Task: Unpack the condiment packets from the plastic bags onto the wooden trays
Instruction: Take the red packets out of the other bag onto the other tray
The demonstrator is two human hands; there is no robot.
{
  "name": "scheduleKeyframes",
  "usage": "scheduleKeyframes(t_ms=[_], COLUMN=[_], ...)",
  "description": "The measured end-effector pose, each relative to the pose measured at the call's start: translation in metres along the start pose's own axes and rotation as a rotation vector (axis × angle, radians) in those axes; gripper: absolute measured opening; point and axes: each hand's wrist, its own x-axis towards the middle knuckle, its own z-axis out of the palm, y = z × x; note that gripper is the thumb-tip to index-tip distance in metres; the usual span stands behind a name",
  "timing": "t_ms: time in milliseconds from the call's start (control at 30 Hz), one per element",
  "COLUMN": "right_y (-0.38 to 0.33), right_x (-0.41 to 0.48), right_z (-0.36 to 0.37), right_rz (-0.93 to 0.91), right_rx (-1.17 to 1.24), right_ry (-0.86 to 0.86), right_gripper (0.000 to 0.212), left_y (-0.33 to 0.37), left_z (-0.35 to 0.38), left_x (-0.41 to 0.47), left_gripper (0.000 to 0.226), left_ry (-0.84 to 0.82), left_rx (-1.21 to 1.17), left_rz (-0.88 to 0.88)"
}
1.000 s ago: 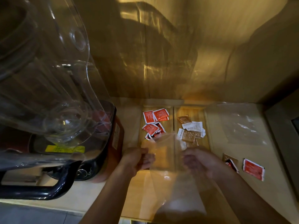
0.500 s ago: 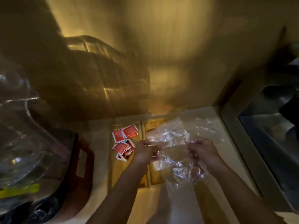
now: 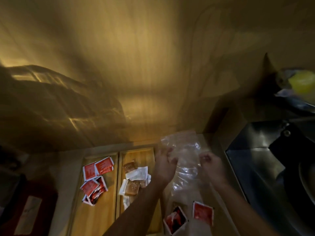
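Note:
My left hand [image 3: 164, 165] and my right hand [image 3: 210, 165] both grip a crumpled clear plastic bag [image 3: 185, 150] above the counter, to the right of the trays. The bag looks see-through with nothing visible inside. The left wooden tray [image 3: 95, 215] holds several red packets [image 3: 98, 171]. On the right wooden tray [image 3: 141, 155] lie brown and white packets [image 3: 134, 180]. Two red packets [image 3: 202, 212] lie on the counter below my hands, near the front edge.
A dark red appliance [image 3: 29, 210] stands at the left. A steel sink [image 3: 265, 166] drops away at the right, with a yellow object [image 3: 301, 82] on a ledge above it. A wooden wall rises behind the counter.
The view has swung right, so the blender jar has left the frame and the sink has come in. My hands have carried the bag from over the trays to their right.

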Motion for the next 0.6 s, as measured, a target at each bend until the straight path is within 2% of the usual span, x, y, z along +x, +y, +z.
scheduleKeyframes(t_ms=[33, 100, 233, 433, 600], right_y=[0.004, 0.015, 0.032, 0.052, 0.048], right_x=[0.008, 0.023, 0.046, 0.050, 0.048], right_z=[0.001, 0.004, 0.009, 0.015, 0.014], right_rz=[0.013, -0.010, -0.061, -0.055, -0.067], right_rx=[-0.005, -0.113, -0.451, -0.721, -0.720], right_ry=[-0.016, -0.075, -0.269, -0.342, -0.299], right_gripper=[0.018, 0.029, 0.054, 0.066, 0.062], left_y=[-0.002, -0.007, -0.026, -0.046, -0.041], left_z=[0.005, 0.015, 0.035, 0.047, 0.040], left_x=[0.004, 0.013, 0.027, 0.036, 0.037], left_gripper=[0.048, 0.067, 0.084, 0.076, 0.074], left_ry=[-0.058, -0.154, -0.229, -0.240, -0.233], left_rx=[0.091, 0.231, 0.476, 0.728, 0.705], left_rz=[0.005, 0.013, 0.054, 0.021, 0.033])
